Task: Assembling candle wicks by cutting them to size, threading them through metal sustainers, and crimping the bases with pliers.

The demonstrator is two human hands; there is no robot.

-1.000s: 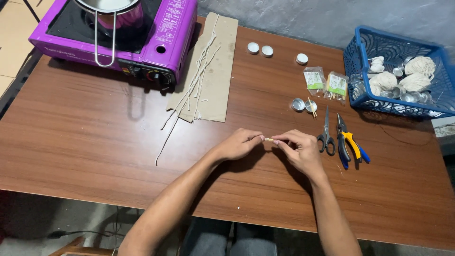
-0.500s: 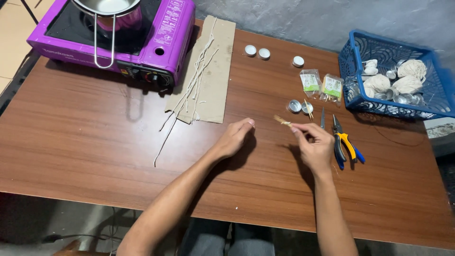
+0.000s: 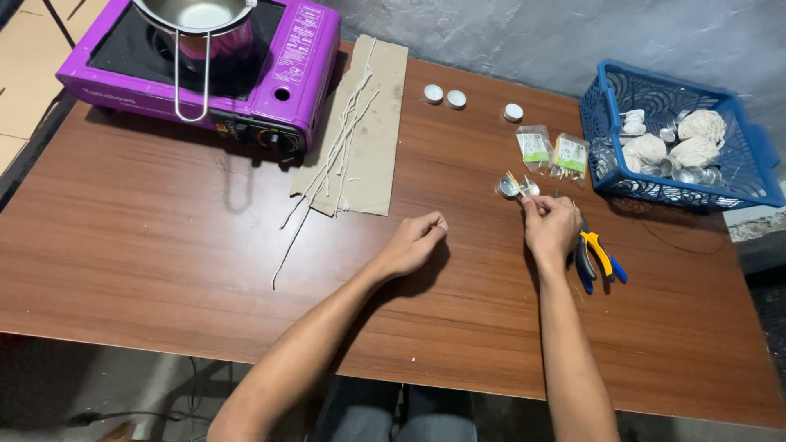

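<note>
Brown wood-grain desk is seen from above, set against a rough grey wall. Two bare forearms are stretched out over it from the bottom edge.

The right hand is closed, and a thin pale wick stick is pinched between its thumb and fingertips. The stick is held slanting up and to the left, with its tip just over two small round silver metal cups that stand side by side on the desk, just beyond the fingertips. Whether the tip touches a cup cannot be told.

The left hand is rested on the desk, loosely curled with fingertips drawn together; nothing can be made out in it. It lies left of the right hand and apart from the stick and the cups.

Pliers with blue and yellow handles are laid just right of the right hand, partly covered by it. Two small clear packets with green labels lie beyond the cups. A blue plastic basket holding balls of white string and more metal cups stands at the far right. A flat piece of brown cardboard bearing long white wax-coated strings lies at the middle far side, beside a purple portable stove carrying a steel pot. Three small white round discs lie near the wall.
</note>
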